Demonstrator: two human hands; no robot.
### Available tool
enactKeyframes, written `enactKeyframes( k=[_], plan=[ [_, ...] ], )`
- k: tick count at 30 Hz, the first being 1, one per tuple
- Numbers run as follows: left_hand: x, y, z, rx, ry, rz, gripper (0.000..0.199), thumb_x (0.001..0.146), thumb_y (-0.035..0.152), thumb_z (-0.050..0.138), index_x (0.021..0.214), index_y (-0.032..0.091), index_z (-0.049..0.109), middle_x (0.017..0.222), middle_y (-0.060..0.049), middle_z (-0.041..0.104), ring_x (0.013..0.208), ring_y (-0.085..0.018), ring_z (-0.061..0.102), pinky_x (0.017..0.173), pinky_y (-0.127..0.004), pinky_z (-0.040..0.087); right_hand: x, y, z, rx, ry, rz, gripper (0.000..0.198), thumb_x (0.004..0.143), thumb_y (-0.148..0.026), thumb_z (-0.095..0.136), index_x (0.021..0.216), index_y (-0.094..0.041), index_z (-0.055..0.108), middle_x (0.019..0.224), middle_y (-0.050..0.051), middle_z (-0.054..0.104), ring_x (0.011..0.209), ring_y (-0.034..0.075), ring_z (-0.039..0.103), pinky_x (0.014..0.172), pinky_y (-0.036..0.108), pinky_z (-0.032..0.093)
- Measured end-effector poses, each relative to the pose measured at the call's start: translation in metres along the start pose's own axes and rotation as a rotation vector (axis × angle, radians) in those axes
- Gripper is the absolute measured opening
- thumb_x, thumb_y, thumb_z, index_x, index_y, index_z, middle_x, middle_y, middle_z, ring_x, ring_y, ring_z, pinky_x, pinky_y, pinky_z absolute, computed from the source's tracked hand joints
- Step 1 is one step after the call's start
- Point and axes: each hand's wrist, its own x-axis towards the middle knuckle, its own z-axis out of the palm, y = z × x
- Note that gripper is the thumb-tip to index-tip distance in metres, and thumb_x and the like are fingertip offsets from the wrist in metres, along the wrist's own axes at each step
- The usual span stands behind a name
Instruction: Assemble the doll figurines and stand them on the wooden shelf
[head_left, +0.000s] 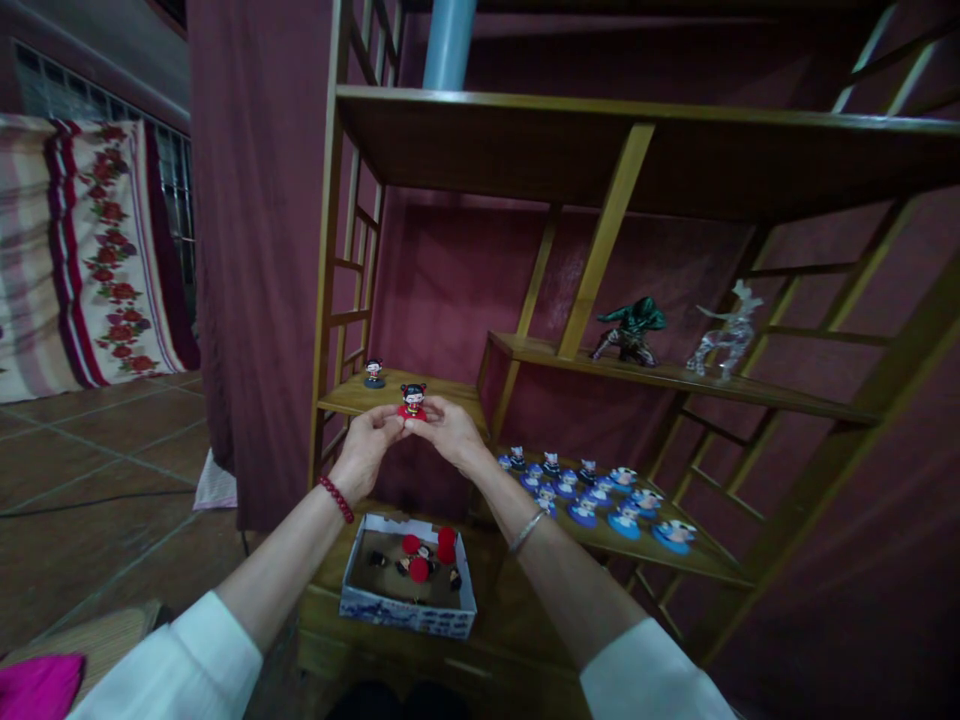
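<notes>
Doll point(412, 402) pinched between my left hand point(367, 447) and right hand point(448, 432); below, box point(409, 611) holds more red dolls point(420, 558).

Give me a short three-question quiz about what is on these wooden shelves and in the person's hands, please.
1. True or false: both hands, left hand and right hand, hold the red figurine together.
2. What stands in rows on the low shelf to the right? A. blue-based figurines B. glass cups C. books
3. Which ornament on the upper right shelf is see-through?

Key
1. True.
2. A.
3. The clear deer, right of the green-cloaked figure. The open box below the hands holds red and dark pieces.
</notes>
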Motion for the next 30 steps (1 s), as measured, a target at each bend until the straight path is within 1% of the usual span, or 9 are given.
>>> enactKeyframes(
  k=[5, 9, 11, 13, 17, 20, 22, 24, 30],
  plan=[
    [0.012, 0.001, -0.001, 0.060, 0.010, 0.004, 0.013, 0.065, 0.007, 0.058, 0.078, 0.010, 0.056, 0.074, -0.005, 0.063, 0.067, -0.010, 0.059, 0.077, -0.027, 0.046, 0.011, 0.003, -0.002, -0.137, 0.036, 0.007, 0.034, 0.061, -0.029, 0.066, 0.093, -0.019, 0.060, 0.089, 0.002, 0.067, 0.078, 0.014, 0.062, 0.074, 0.028, 0.049],
    [0.020, 0.001, -0.001, 0.171, 0.038, 0.029, 0.011, 0.069, 0.009, 0.053, 0.080, 0.010, 0.056, 0.080, -0.006, 0.063, 0.067, -0.010, 0.059, 0.078, -0.029, 0.045, 0.018, 0.005, -0.002, -0.146, 0.077, 0.020, 0.033, 0.059, -0.029, 0.067, 0.089, -0.016, 0.061, 0.086, 0.004, 0.067, 0.080, 0.015, 0.061, 0.076, 0.029, 0.048],
    [0.024, 0.000, -0.002, 0.291, 0.047, 0.066, 0.013, 0.070, 0.011, 0.050, 0.082, 0.011, 0.057, 0.082, -0.007, 0.064, 0.067, -0.011, 0.059, 0.077, -0.030, 0.045, 0.023, 0.009, -0.002, -0.135, 0.086, 0.027, 0.033, 0.059, -0.030, 0.068, 0.088, -0.015, 0.062, 0.086, 0.005, 0.067, 0.081, 0.016, 0.061, 0.077, 0.029, 0.048],
    [0.027, 0.000, -0.005, 0.476, 0.040, 0.143, 0.017, 0.071, 0.013, 0.049, 0.085, 0.013, 0.059, 0.083, -0.007, 0.064, 0.071, -0.014, 0.059, 0.077, -0.031, 0.045, 0.028, 0.014, -0.002, -0.123, 0.090, 0.039, 0.034, 0.058, -0.030, 0.068, 0.088, -0.015, 0.061, 0.088, 0.005, 0.067, 0.082, 0.015, 0.061, 0.077, 0.028, 0.047],
    [0.026, 0.003, -0.009, 0.975, 0.011, 0.388, 0.025, 0.073, 0.016, 0.046, 0.091, 0.017, 0.063, 0.094, -0.008, 0.064, 0.088, -0.020, 0.056, 0.085, -0.033, 0.039, 0.038, 0.022, -0.004, -0.129, 0.097, 0.072, 0.034, 0.059, -0.028, 0.068, 0.090, -0.015, 0.061, 0.090, 0.005, 0.067, 0.083, 0.015, 0.061, 0.079, 0.028, 0.047],
    [0.023, 0.006, -0.009, 1.278, -0.023, 0.504, 0.033, 0.075, 0.014, 0.039, 0.098, 0.017, 0.062, 0.099, -0.008, 0.062, 0.094, -0.021, 0.052, 0.088, -0.033, 0.035, 0.042, 0.023, -0.004, -0.140, 0.104, 0.093, 0.034, 0.059, -0.026, 0.067, 0.090, -0.015, 0.061, 0.090, 0.005, 0.067, 0.083, 0.015, 0.061, 0.079, 0.028, 0.047],
    [0.022, 0.007, -0.009, 1.388, -0.046, 0.528, 0.036, 0.075, 0.013, 0.038, 0.102, 0.017, 0.060, 0.100, -0.007, 0.062, 0.094, -0.021, 0.050, 0.088, -0.034, 0.035, 0.044, 0.021, -0.003, -0.143, 0.105, 0.109, 0.032, 0.059, -0.023, 0.067, 0.089, -0.015, 0.062, 0.088, 0.005, 0.067, 0.083, 0.015, 0.061, 0.079, 0.027, 0.047],
    [0.023, 0.007, -0.009, 1.453, -0.057, 0.532, 0.038, 0.075, 0.012, 0.038, 0.105, 0.018, 0.059, 0.102, -0.007, 0.062, 0.094, -0.022, 0.049, 0.086, -0.034, 0.035, 0.046, 0.019, -0.002, -0.151, 0.103, 0.129, 0.030, 0.059, -0.021, 0.066, 0.088, -0.015, 0.062, 0.087, 0.005, 0.067, 0.082, 0.014, 0.062, 0.079, 0.027, 0.047],
    [0.036, 0.005, -0.012, 1.546, -0.117, 0.540, 0.038, 0.074, 0.011, 0.037, 0.107, 0.017, 0.057, 0.102, -0.008, 0.062, 0.096, -0.021, 0.049, 0.085, -0.033, 0.035, 0.059, 0.026, 0.000, -0.243, 0.118, 0.150, 0.028, 0.059, -0.021, 0.065, 0.086, -0.015, 0.062, 0.086, 0.005, 0.067, 0.079, 0.015, 0.062, 0.074, 0.027, 0.047]
  ],
)
